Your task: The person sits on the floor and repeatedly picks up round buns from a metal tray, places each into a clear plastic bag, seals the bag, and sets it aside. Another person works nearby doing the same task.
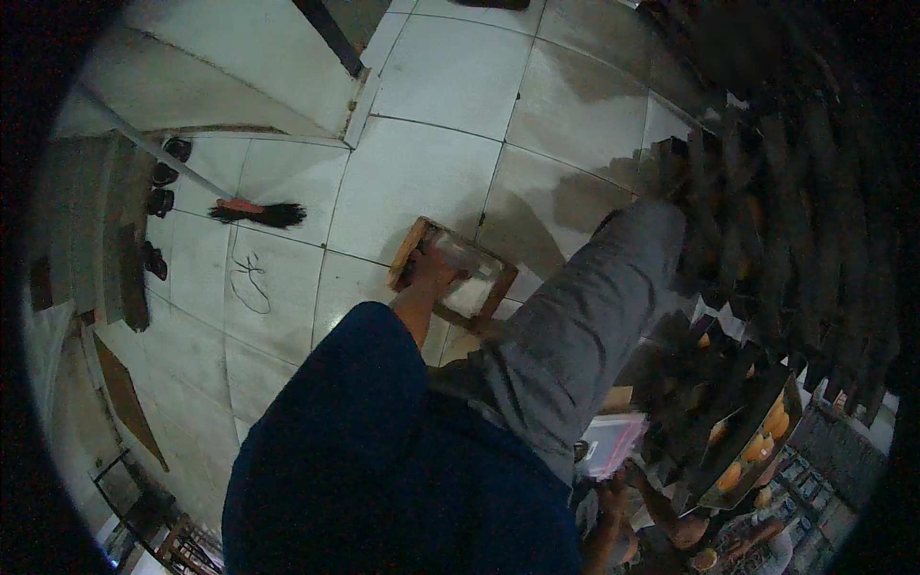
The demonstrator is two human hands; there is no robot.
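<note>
My left hand (435,273) reaches down from a dark blue sleeve into a shallow wooden-framed box (496,298) on the tiled floor. Something whitish (474,291) shows inside the frame, too blurred to name. The fingers overlap the box's left part; whether they grip anything is unclear. Close to the box's right side is my leg in grey trousers (582,302). My right hand is out of view.
A long-handled broom (259,214) with black bristles rests on the floor at left, near a thin cord (248,287). Dark stacked shapes line the right. At lower right another person's hands (618,485) hold a whitish and pink object (611,442). Orange-yellow items (758,449) fill a crate.
</note>
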